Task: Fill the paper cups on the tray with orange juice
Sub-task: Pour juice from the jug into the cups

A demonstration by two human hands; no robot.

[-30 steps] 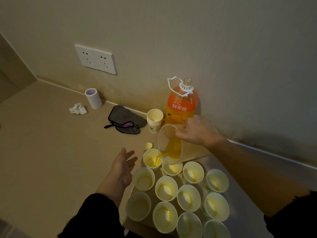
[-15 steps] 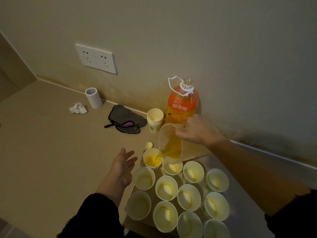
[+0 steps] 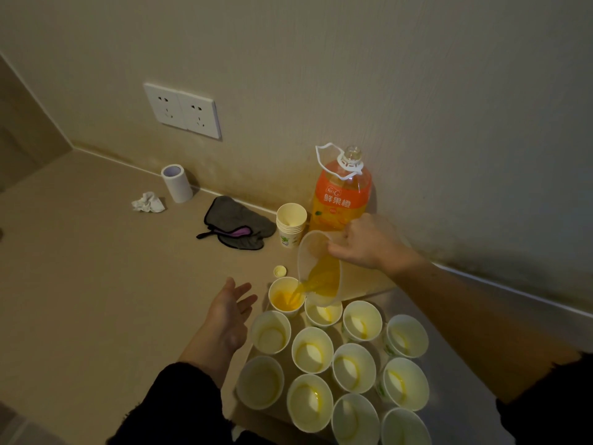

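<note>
A beige counter (image 3: pixel 80 300) meets a plain wall. Near its front, a steel tray (image 3: pixel 457 390) holds rows of paper cups (image 3: pixel 312 350). Behind them stands an orange juice bottle (image 3: pixel 343 200). The right hand (image 3: pixel 365 242) grips a tilted clear jug (image 3: pixel 309 252), pouring juice (image 3: pixel 322 277) into the far-left cup (image 3: pixel 286 296); the left hand (image 3: pixel 229 313) hovers beside it, fingers spread

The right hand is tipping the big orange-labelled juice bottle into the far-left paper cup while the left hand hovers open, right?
No. In the head view the right hand tips a clear plastic jug, not the big orange-labelled juice bottle, which stands upright by the wall. The far-left paper cup and the open, hovering left hand are as you say.
</note>
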